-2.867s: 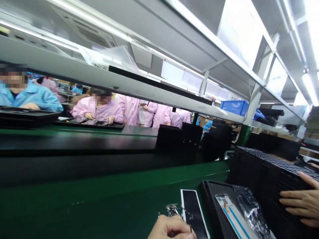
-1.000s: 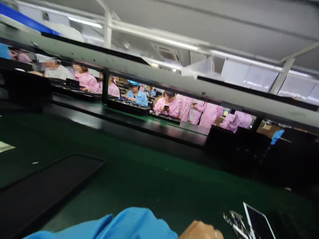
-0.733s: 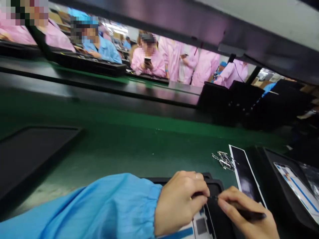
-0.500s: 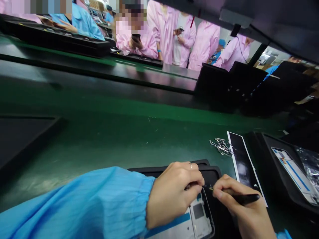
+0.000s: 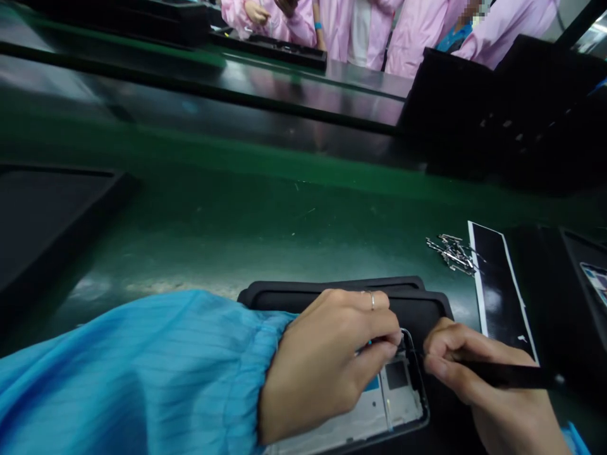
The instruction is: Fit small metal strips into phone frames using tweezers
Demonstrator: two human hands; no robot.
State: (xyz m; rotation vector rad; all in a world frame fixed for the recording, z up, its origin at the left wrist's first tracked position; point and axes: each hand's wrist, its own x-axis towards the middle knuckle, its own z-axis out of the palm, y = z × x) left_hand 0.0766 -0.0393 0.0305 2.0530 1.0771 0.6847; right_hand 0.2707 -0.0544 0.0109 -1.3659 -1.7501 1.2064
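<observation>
The left hand (image 5: 327, 360), coming out of a blue striped sleeve (image 5: 142, 373), lies over the white and grey phone frame (image 5: 379, 411) and pinches its upper edge with curled fingers. This frame sits in a black moulded plastic tray (image 5: 332, 294) at the near edge of the green work mat (image 5: 265, 221). The right hand (image 5: 493, 385) is closed around a thin black tweezer-like tool (image 5: 512, 376), with the tip just beside the left fingertips at the corner of the frame. Beyond the tray the mat is open up to the dark conveyor strip (image 5: 237, 120). To the right lie a small heap of silver metal pins (image 5: 453, 251) and, touching it, a long black strip with white border (image 5: 497, 284) (its surface is glossy). A flat black tray (image 5: 42, 215) lies at the left, well apart; what is inside I cannot tell.
</observation>
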